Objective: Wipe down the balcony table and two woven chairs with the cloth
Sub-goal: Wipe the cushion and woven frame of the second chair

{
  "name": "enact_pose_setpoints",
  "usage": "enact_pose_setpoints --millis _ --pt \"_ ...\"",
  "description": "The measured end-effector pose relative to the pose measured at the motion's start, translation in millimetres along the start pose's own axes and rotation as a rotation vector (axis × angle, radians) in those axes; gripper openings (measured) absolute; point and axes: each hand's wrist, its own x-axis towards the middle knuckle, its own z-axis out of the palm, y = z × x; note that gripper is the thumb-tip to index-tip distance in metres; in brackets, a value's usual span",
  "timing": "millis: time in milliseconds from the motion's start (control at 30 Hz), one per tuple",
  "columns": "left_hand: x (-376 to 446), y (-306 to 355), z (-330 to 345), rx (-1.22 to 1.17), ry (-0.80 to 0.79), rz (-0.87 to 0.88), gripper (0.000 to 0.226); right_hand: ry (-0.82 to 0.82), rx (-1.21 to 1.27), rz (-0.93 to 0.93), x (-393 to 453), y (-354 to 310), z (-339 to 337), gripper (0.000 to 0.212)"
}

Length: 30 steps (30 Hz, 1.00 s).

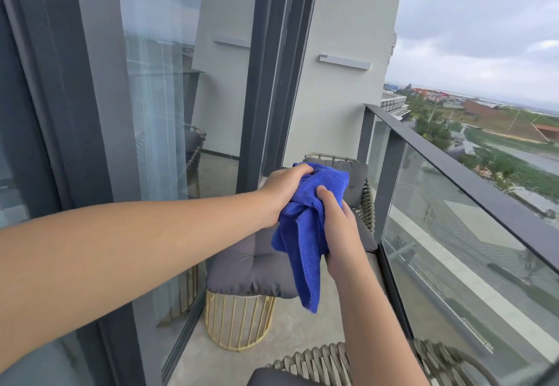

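— So, where is the cloth (311, 222) right now?

— Up in the air between both hands, in front of the far woven chair (361, 186). The left hand (284, 189) has its fingers curled round the bunched top of it, and the right hand (335, 219) pinches the fabric lower down with the thumb on the near side. A long blue tail hangs loose below, over the grey cushion (251, 267) on the gold wire stand (239, 322).

— Is it touching any furniture?

— Not that I can see. It hangs clear of the cushion. I cannot make out a bare table top; that gold stand under the cushion may be the table.

— What makes this step go well?

— I'd say fold it into a flat pad before wiping. A bunched cloth with a dangling tail drags and smears. Keep one hand gripping the pad and free the other to lift the cushion.

— And the near woven chair (338, 361)?

— Only its rope rim shows at the bottom edge. Probably best kept for last, working far to near along the glass railing (453, 173).
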Motion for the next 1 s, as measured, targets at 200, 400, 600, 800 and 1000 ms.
enact_pose_setpoints --millis 200,400,600,800,1000 --pt "48 -1 25 0.020 -0.098 -0.037 0.021 0.126 0.002 0.011 37 3 -17 0.027" --pt "129 -19 49 0.030 -0.222 -0.089 0.015 0.331 -0.003 0.042 93 25 -31 0.027" --pt "206 -32 71 -0.047 -0.268 -0.258 0.013 0.534 0.020 0.083 143 37 -43 0.047" --pt "254 -55 98 -0.039 -0.362 -0.391 0.033 0.608 -0.029 0.079 161 40 -49 0.038" --pt "248 -53 118 -0.001 -0.441 -0.369 0.016 0.706 -0.056 0.097 159 44 -54 0.038"
